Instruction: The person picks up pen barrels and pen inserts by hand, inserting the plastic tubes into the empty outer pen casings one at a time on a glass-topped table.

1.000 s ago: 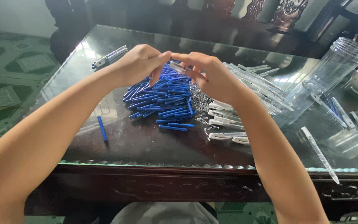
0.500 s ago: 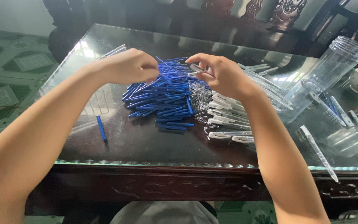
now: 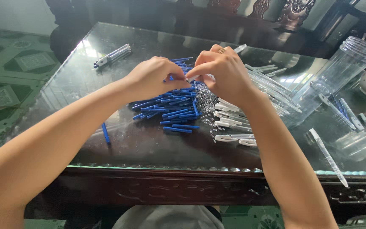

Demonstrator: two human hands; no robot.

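Pinching small white part (image 3: 194, 77) between fingers (image 3: 200, 70) of both hands, above blue pen parts (image 3: 172, 108)

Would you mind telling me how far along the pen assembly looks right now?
Done: a few assembled pens lie at the far left of the glass table. In hand: the left hand and right hand meet over a small part, mostly hidden. Left: a big pile of blue pieces, springs and white parts.

Left hand (image 3: 155, 78) and right hand (image 3: 221, 70) meet above blue pen parts (image 3: 172, 108)
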